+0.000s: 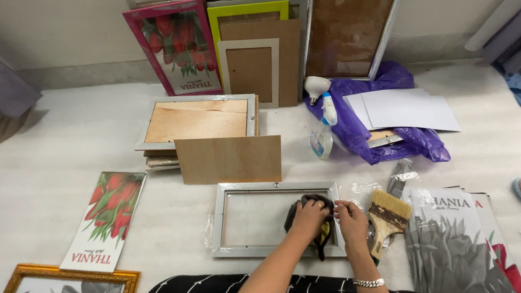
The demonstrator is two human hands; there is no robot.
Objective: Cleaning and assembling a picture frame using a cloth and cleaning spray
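A silver picture frame (pixel 233 191) lies flat on the white surface in front of me, glass up. My left hand (pixel 307 215) presses a dark cloth (pixel 320 239) onto the right part of the glass. My right hand (pixel 351 218) rests on the frame's right edge, fingers pinched at the rim, a bracelet on its wrist. A brown backing board (pixel 230 160) stands just behind the frame.
A wide paintbrush (pixel 386 216) lies right of my right hand, printed posters (pixel 456 243) beyond it. A spray bottle (pixel 323 131), purple bag (pixel 391 139) and white sheets sit behind. Stacked frames (pixel 197 123) are at centre left, a tulip print (pixel 110 217) and gold frame (pixel 42 283) at left.
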